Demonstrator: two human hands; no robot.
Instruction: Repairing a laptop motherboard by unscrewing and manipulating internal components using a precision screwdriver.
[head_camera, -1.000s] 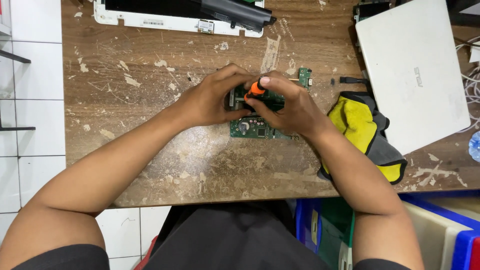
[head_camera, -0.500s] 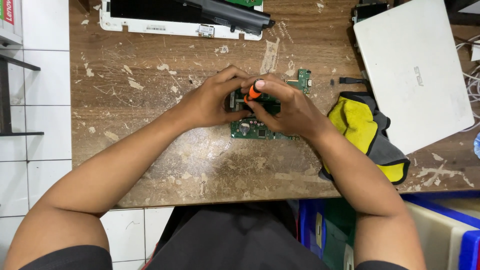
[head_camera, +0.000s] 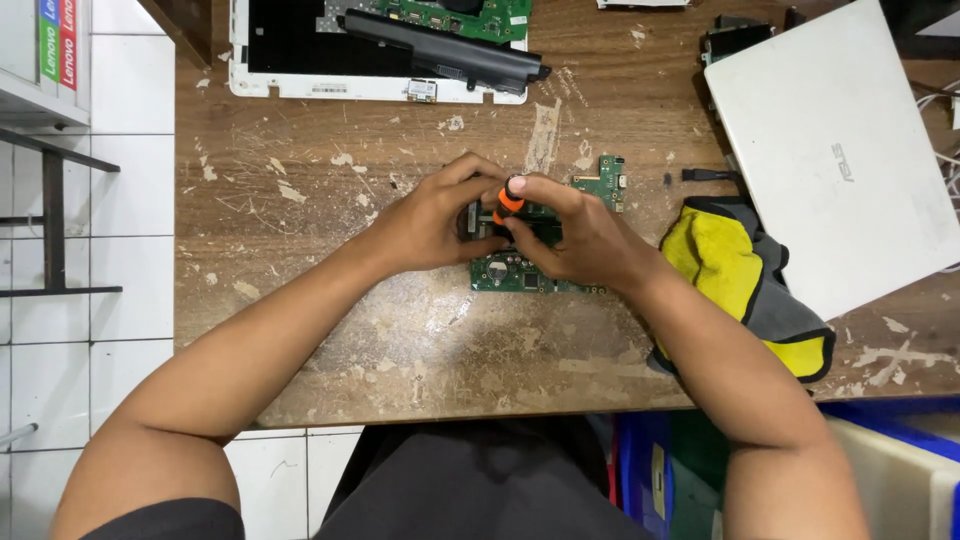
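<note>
- We are gripping a green circuit board (head_camera: 520, 268) mid-tabletop (head_camera: 330, 300), left hand (head_camera: 430, 225) fingers closed on its left edge.
- Our right hand (head_camera: 575, 240) fingers are pinching an orange-handled screwdriver (head_camera: 508, 200) upright over the board.
- The board's long axis is lying left-right.
- A yellow cloth (head_camera: 725, 265) is crowding the board's right; bare wood is lying left and nearer us.

Green circuit board (head_camera: 512, 270) lay flat on the scratched wooden table (head_camera: 330, 300), near its middle, mostly covered from above, with only the lower edge, a round chip and a small green tab at the upper right showing. Screwdriver (head_camera: 510, 200) with orange-and-black handle stood nearly upright over the board, tip hidden, handle end toward the camera.
</note>
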